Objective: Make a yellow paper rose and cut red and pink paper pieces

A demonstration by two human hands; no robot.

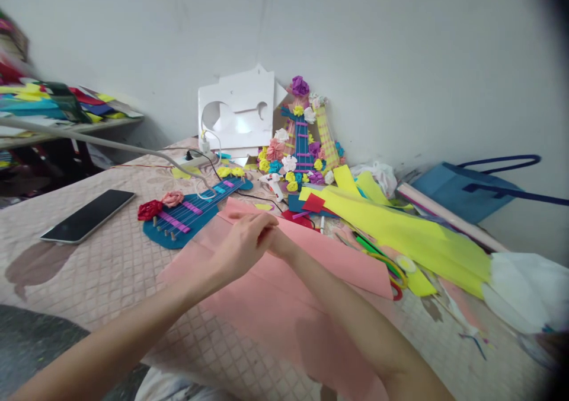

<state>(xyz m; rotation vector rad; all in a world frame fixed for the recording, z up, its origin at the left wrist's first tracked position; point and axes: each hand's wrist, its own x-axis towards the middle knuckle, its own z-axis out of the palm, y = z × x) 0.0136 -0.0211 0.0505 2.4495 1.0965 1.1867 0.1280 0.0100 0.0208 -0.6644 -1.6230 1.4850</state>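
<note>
A large pink sheet of crepe paper (311, 294) lies across the table in front of me, its far part folded over. My left hand (244, 241) rests over the far left part of this fold, fingers bent and closed against the paper. Crossing in from the right, my right hand (280, 244) meets it at the same spot. Its fingers are mostly hidden behind my left hand. Just beyond the paper's left edge lies a blue toy guitar (208, 214) with purple strips, strings and a red paper flower (150, 210).
A phone (89, 216) lies left. A white glue gun (272, 184) and a power strip (193, 162) with cords sit behind. Flower-covered guitars (302, 146) lean on the wall near white board (237, 110). Yellow paper (409, 235), scissors (398, 276) and a blue bag (462, 190) are right.
</note>
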